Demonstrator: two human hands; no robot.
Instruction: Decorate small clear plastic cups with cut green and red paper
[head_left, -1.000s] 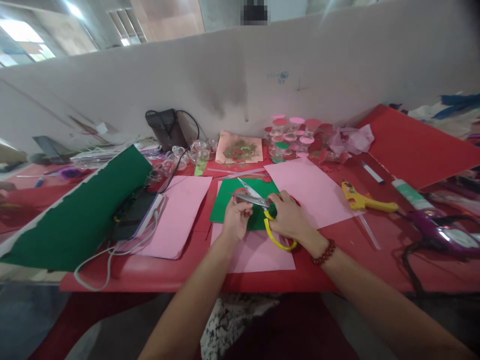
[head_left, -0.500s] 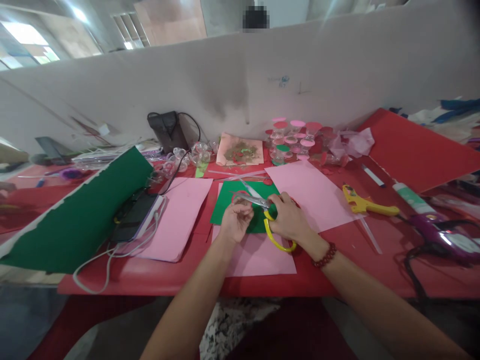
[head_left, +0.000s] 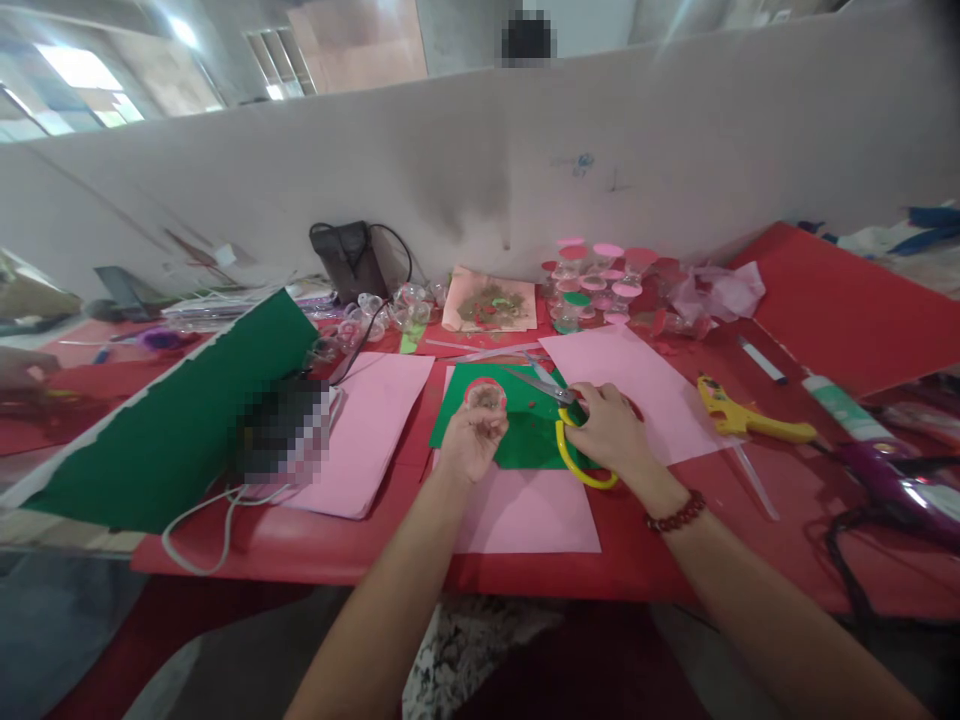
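Note:
In my left hand (head_left: 472, 445) is a small clear plastic cup (head_left: 486, 395) edged with red, its round end facing me and something brownish showing in it. The fingers pinch its lower part. My right hand (head_left: 611, 430) grips scissors (head_left: 586, 470) by their yellow handles. Their blades are spread and point left and away from me, apart from the cup. Both hands are over a green sheet (head_left: 517, 455) with small red scraps on it. Beneath that sheet lies pink paper (head_left: 525, 515).
Pink sheets (head_left: 367, 430) and a green board (head_left: 172, 420) lie left. Lidded clear cups (head_left: 592, 285) are grouped at the back near a scrap-covered sheet (head_left: 450, 310). To the right are a yellow glue gun (head_left: 750, 420), a marker (head_left: 761, 360) and a purple tool (head_left: 900, 485).
The scissors have moved right, away from the red-edged cup, which now shows more fully. My left hand keeps its hold. The whole view has shifted slightly.

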